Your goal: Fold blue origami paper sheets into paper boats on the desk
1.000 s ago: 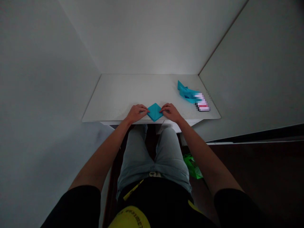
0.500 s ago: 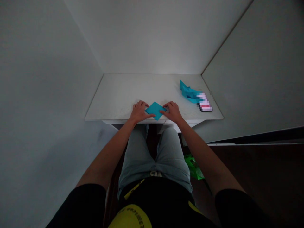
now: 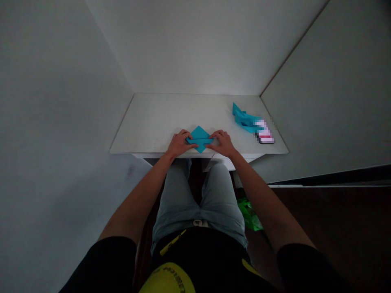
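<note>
A folded piece of blue paper (image 3: 200, 133) is held near the front edge of the white table (image 3: 159, 118). Its outline is a diamond, with a raised band or opening running across its middle. My left hand (image 3: 180, 142) grips the left corner, thumb along the near side and fingers at the far side. On the opposite corner, my right hand (image 3: 222, 142) pinches the paper in the same way. Both hands rest at the table's front.
Folded blue paper boats (image 3: 244, 119) lie at the table's right. Against them is a pixelated pink and white object (image 3: 264, 132) with a dark edge. Walls close in the back and both sides. A green plastic bag (image 3: 250, 215) is on the floor, lower right.
The flat blue diamond now shows a band across its middle, and its far corner reaches farther back. Both hands have stayed at its side corners.
</note>
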Tool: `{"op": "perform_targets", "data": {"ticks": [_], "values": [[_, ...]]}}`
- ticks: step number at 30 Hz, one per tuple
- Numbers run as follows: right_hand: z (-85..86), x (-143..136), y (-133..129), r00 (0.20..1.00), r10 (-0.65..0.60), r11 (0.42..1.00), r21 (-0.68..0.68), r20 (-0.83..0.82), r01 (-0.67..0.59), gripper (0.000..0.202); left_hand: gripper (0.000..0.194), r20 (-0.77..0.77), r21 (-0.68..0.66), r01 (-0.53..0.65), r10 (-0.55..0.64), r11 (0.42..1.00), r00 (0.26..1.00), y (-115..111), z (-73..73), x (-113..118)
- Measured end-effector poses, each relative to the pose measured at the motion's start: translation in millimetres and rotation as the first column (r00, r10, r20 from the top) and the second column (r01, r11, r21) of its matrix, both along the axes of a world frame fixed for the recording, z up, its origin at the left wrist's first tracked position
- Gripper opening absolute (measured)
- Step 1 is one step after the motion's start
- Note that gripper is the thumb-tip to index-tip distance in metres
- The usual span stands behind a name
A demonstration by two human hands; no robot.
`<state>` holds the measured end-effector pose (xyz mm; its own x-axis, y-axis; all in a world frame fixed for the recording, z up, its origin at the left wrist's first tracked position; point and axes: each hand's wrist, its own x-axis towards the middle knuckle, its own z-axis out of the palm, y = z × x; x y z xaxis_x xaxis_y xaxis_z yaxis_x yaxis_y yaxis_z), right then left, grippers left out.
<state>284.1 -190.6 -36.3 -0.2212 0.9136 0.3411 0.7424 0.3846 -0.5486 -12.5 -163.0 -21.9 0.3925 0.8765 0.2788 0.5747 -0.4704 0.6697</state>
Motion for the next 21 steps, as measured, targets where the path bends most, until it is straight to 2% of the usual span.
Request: {"op": "perform_targets", "data": {"ticks": [3, 7, 10, 12, 14, 16, 19, 21], "values": [[0.9, 1, 1, 0.992, 0.044, 0.998, -0.047, -0.122, -0.050, 0.039, 0.037, 0.159, -0.096, -0.015, 0.030, 0.995, 0.987, 4, -4.8, -3], [-0.9, 0, 5, 0.905, 0.064, 0.976, -0.162, -0.421, -0.144, 0.050, 0.041, 0.330, -0.203, -0.009, 0.077, 0.979, 0.941, 9, -12.2, 0], [-2.2, -1, 7, 0.827, 0.034, 0.971, -0.176, -0.561, -0.159, 0.065, 0.063, 0.476, -0.252, 0.035, 0.092, 0.967, 0.874, 12, -16.9, 11], [-2.2, -2, 8, 0.815, 0.015, 0.972, -0.182, -0.580, -0.147, 0.069, 0.076, 0.522, -0.280, 0.043, 0.114, 0.959, 0.845, 14, -18.7, 18], [-1.7, -1, 8, 0.831, -0.002, 0.973, -0.192, -0.557, -0.127, 0.061, 0.067, 0.528, -0.294, 0.034, 0.132, 0.955, 0.839, 15, -18.8, 22], [-1.0, 0, 7, 0.841, -0.015, 0.976, -0.191, -0.541, -0.106, 0.057, 0.042, 0.519, -0.285, 0.038, 0.121, 0.958, 0.846, 15, -17.4, 21], [-0.1, 1, 5, 0.824, 0.003, 0.979, -0.165, -0.566, -0.117, 0.055, 0.014, 0.498, -0.200, 0.089, 0.023, 0.976, 0.867, 14, -14.0, 14], [0.4, 2, 3, 0.822, 0.041, 0.977, -0.150, -0.568, -0.153, 0.054, 0.013, 0.465, -0.132, 0.135, -0.059, 0.982, 0.883, 12, -12.4, 11]]}}
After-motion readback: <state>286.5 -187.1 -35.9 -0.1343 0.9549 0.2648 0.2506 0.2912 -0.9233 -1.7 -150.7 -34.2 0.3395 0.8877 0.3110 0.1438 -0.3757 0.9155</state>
